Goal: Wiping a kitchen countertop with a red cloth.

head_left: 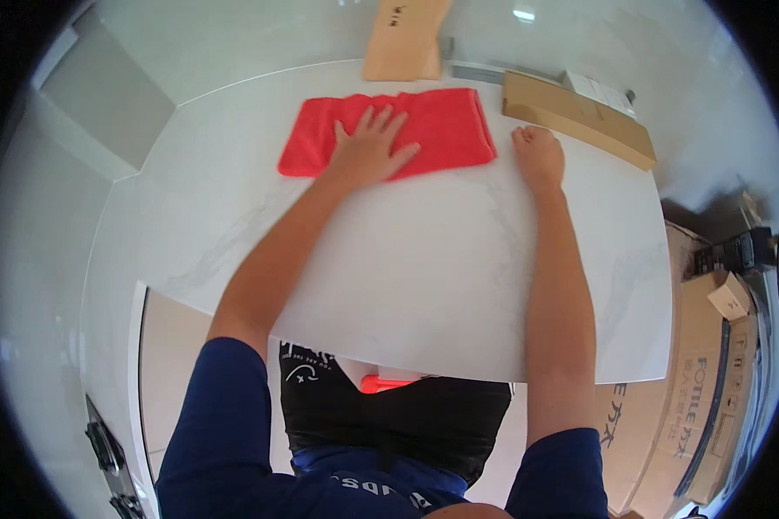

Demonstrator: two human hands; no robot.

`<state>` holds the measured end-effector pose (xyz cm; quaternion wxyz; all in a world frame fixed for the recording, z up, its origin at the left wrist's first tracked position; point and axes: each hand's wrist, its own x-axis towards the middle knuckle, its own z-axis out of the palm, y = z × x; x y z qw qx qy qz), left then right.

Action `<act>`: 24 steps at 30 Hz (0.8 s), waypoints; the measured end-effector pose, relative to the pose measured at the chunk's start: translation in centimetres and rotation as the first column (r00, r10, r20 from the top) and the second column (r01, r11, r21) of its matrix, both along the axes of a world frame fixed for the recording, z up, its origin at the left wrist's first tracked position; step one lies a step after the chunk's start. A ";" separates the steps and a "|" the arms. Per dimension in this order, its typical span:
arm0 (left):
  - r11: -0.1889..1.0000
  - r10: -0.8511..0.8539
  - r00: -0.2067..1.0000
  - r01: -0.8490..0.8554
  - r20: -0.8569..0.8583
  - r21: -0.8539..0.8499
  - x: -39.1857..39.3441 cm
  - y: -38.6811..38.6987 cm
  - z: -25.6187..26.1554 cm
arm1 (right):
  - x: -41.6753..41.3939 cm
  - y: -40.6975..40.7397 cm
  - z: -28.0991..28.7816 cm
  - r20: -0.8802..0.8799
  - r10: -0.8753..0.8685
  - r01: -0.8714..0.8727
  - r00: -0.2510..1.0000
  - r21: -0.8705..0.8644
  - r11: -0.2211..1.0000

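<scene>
A red folded cloth (445,126), towel-like in texture, lies flat on the white marble-patterned countertop (396,272). My left hand (367,152) rests palm down on it with the fingers spread, left of the cloth's middle. To the right of the cloth and apart from it, my right hand (539,156) is curled into a fist at the countertop. Nothing shows in that fist, though its palm side is hidden.
A long cardboard box (574,123) lies at the back right, with a white box (597,94) behind it. A brown paper envelope (402,42) leans on the back wall. Large cartons (675,402) stand beyond the right edge. A stove (107,451) is at lower left.
</scene>
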<state>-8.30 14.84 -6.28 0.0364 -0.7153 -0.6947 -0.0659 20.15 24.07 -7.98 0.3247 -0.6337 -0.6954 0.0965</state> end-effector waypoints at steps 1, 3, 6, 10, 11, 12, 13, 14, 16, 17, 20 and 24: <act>0.999 -0.040 0.999 0.040 0.010 0.010 0.5 -2.0 -0.2 | 0.3 0.2 -0.2 -0.002 0.019 -0.019 1.000 0.006 1.000; 0.998 -0.060 0.998 0.060 -0.001 -0.030 1.4 -7.3 0.6 | 0.5 0.5 -0.7 0.023 0.032 -0.033 0.999 0.035 0.999; 0.994 -0.105 0.994 0.105 -0.025 -0.008 1.4 -15.7 1.4 | 0.6 1.3 -1.0 0.072 0.044 -0.048 0.996 0.061 0.997; 0.965 -0.251 0.967 0.253 0.031 -0.068 1.1 -23.3 1.9 | 1.3 0.8 -0.3 0.107 0.037 -0.038 0.994 0.008 0.999; 0.954 -0.288 0.956 0.291 0.048 -0.067 0.7 -24.2 2.1 | 0.7 0.6 -0.4 0.100 0.048 -0.049 0.994 0.002 0.999; 0.952 -0.282 0.956 0.289 0.074 -0.100 0.4 -24.6 2.3 | 0.4 0.5 -0.3 0.114 0.061 -0.060 0.992 -0.011 0.998; 0.950 -0.287 0.955 0.294 0.075 -0.105 0.2 -24.4 2.5 | 0.5 0.5 -0.2 0.130 0.066 -0.064 0.989 -0.023 0.998; 0.954 -0.268 0.961 0.275 0.070 -0.122 -0.1 -23.6 2.6 | 0.6 0.6 -0.3 0.132 0.055 -0.052 0.990 -0.028 0.998; 0.951 -0.266 0.962 0.273 0.068 -0.144 -0.2 -21.1 2.7 | -0.1 0.4 -0.1 0.191 0.048 -0.046 0.980 -0.017 0.999; 0.958 -0.237 0.969 0.245 0.074 -0.147 -0.2 -19.3 2.7 | -0.1 0.3 -0.2 0.194 0.029 -0.025 0.981 -0.024 0.999; 0.966 -0.206 0.976 0.215 0.074 -0.146 -0.3 -12.0 2.3 | 0.3 0.3 -0.2 0.132 -0.003 -0.001 0.991 0.029 1.000; 0.992 -0.069 0.996 0.075 0.058 -0.107 -0.5 -1.7 0.7 | -0.1 -0.5 0.1 0.114 -0.004 0.002 0.994 0.018 1.000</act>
